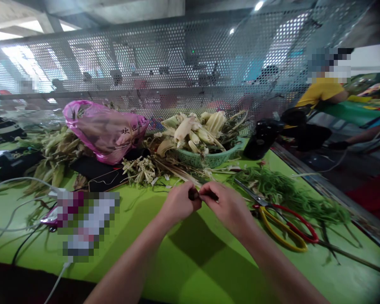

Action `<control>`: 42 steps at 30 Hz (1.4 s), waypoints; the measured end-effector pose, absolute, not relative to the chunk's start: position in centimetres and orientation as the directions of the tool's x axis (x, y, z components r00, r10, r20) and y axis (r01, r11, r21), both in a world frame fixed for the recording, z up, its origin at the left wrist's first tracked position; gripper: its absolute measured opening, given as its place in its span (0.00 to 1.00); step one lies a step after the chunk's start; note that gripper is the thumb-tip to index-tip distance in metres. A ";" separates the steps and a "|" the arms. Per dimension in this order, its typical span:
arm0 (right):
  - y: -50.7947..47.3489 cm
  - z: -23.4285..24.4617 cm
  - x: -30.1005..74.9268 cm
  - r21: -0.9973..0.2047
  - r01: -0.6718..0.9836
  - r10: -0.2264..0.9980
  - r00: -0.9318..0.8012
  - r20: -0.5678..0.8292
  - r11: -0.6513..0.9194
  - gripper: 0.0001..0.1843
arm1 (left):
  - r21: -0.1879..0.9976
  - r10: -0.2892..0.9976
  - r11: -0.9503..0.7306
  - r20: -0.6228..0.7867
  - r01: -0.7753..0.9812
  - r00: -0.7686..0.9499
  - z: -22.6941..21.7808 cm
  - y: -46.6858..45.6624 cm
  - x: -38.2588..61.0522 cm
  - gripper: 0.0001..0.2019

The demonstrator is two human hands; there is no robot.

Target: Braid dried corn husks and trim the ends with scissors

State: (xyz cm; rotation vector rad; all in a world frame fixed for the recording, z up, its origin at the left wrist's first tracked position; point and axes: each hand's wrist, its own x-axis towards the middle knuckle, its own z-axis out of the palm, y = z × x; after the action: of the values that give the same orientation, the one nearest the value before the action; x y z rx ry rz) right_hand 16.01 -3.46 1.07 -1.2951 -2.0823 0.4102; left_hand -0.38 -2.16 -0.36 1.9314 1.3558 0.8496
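My left hand (182, 202) and my right hand (224, 207) meet above the green tabletop, thumbs and fingertips pinched together. Whatever lies between the fingertips is too small and too covered to make out. Just beyond them, pale dried stalks (177, 171) run toward the hands; whether they touch the fingers I cannot tell. A bundle of cut pale strips (142, 170) lies beyond my left hand. To the right of my right hand rest scissors with one yellow and one red handle loop (281, 228), beside a heap of shredded green strands (281, 190).
A green basket (205, 158) of pale husks (193, 128) stands at the back, beside a pink plastic bag (107, 131) and a black bottle (262, 137). Dried husks (55, 156), white cables (12, 215) and a blurred-out device (91, 223) lie left. A person in yellow (321, 90) sits far right.
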 end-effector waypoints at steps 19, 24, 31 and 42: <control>-2.9 1.5 16.6 -0.623 0.614 0.872 -0.284 0.399 0.485 0.07 | 0.963 0.929 -0.177 0.096 0.203 0.357 0.3 -1.6 -1.0 0.08; -2.9 1.9 16.8 -0.638 0.604 0.878 -0.311 0.364 0.478 0.09 | 0.963 0.929 -0.168 0.083 0.211 0.361 0.2 -1.5 -0.9 0.06; -2.9 1.9 17.3 -0.660 0.555 0.860 -0.388 0.333 0.506 0.14 | 0.957 0.911 -0.212 0.120 0.198 0.394 -0.2 -1.5 -1.0 0.09; -3.6 1.9 16.6 -0.603 0.630 0.870 -0.302 0.390 0.489 0.08 | 0.882 0.906 -0.330 0.196 0.337 0.376 0.5 -2.0 -0.9 0.07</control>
State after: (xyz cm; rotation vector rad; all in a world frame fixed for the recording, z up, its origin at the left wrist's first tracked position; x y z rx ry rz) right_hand 16.55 -3.59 1.86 -1.2316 -2.0413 0.4432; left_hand -0.90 -1.97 0.52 1.8548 1.0790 0.9195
